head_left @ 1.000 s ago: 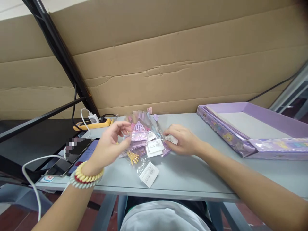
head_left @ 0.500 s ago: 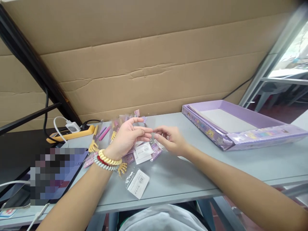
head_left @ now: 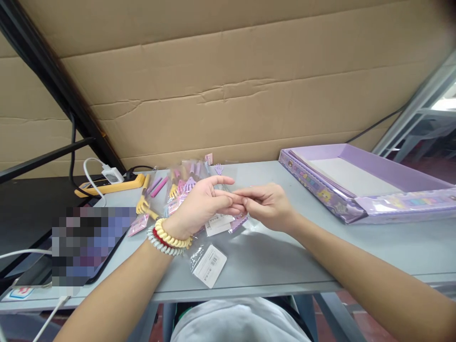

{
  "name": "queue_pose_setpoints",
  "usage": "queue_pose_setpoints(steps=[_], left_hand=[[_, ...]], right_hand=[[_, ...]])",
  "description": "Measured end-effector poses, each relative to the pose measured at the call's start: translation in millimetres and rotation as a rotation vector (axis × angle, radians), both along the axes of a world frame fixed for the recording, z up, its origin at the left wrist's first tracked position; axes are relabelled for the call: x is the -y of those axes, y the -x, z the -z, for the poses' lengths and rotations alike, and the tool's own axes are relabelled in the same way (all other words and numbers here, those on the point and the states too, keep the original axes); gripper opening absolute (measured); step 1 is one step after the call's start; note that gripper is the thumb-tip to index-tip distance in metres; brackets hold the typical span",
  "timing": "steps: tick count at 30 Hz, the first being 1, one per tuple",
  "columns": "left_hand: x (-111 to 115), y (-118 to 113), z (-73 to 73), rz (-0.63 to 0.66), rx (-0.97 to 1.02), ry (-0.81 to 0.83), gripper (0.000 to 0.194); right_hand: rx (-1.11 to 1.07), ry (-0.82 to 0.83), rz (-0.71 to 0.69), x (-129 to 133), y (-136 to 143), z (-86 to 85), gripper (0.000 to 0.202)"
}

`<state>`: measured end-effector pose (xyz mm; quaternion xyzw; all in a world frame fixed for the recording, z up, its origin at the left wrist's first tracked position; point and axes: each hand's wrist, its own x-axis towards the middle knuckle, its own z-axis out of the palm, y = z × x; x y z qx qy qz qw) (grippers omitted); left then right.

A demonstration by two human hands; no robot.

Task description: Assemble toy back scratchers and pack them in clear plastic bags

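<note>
My left hand [head_left: 201, 204] is stretched out over the table, palm partly turned up and fingers extended, with coiled hair ties [head_left: 171, 238] around its wrist. Thumb and forefinger of my right hand [head_left: 271, 208] pinch the fingertips of the left; no other object shows between them. Behind and under the left hand lie several clear-bagged sticks with small hand-shaped ends, among them a yellow one [head_left: 143, 205] and a purple one [head_left: 218, 169]. White barcode cards [head_left: 218, 224] lie partly hidden below my fingers. Nearer me rests a clear bag with a white barcode card [head_left: 211, 267].
An open purple cardboard box [head_left: 359, 211] stands on the right of the grey table [head_left: 278, 270]. To the left are a yellow power strip [head_left: 107, 186] with cables and a tablet-like device with a blurred screen [head_left: 96, 247]. Cardboard [head_left: 213, 118] forms the back wall.
My right hand has closed onto the left fingertips, where a small gap stood before. The view has shifted slightly, showing more of the bagged sticks behind the left hand.
</note>
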<state>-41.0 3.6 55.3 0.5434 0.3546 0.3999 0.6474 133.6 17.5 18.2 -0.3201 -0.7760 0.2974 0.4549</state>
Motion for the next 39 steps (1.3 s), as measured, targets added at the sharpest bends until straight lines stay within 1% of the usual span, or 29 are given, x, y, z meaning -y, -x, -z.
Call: queue_pose_setpoints(steps=[3,6,8,10,12,18,24,28,34,39], left_hand=[[-0.7,3.4,0.7,0.025,0.013,0.013,0.045],[-1.5,5.9,-0.5,0.005,0.022,0.022,0.047],[-1.8,7.0,-1.5,-0.006,0.029,0.029,0.047],[-1.8,7.8,-2.0,0.003,0.032,0.044,0.047],[-1.6,8.6,-2.3,0.021,0.035,0.061,0.047],[-1.4,11.2,-4.3,0.055,0.008,0.104,0.052],[-1.9,11.7,-4.3,0.065,-0.004,0.128,0.054],[-3.1,14.7,-4.2,0.092,-0.012,0.13,0.051],[-4.8,20.2,-4.1,0.122,-0.016,0.13,0.047],[-2.7,19.9,-2.1,0.153,-0.016,0.133,0.049]], right_hand=[[-0.002,0.06,-0.099,-0.1,-3.0,-1.2,0.036],[-0.072,0.138,-0.193,1.8,-2.4,-3.0,0.039],[-0.094,0.157,-0.197,2.8,-1.4,-3.8,0.034],[-0.063,0.152,-0.168,3.2,-1.4,-4.2,0.029],[-0.02,0.137,-0.167,3.0,-3.1,-4.3,0.028],[0.065,0.143,-0.299,1.8,-9.8,-5.3,0.029],[0.128,0.093,-0.237,3.6,-8.0,-6.9,0.028],[0.152,0.113,-0.257,4.7,-8.4,-7.6,0.03],[0.119,0.126,-0.301,3.8,-6.4,-6.7,0.03],[0.123,0.147,-0.316,2.8,-6.3,-5.3,0.031]])
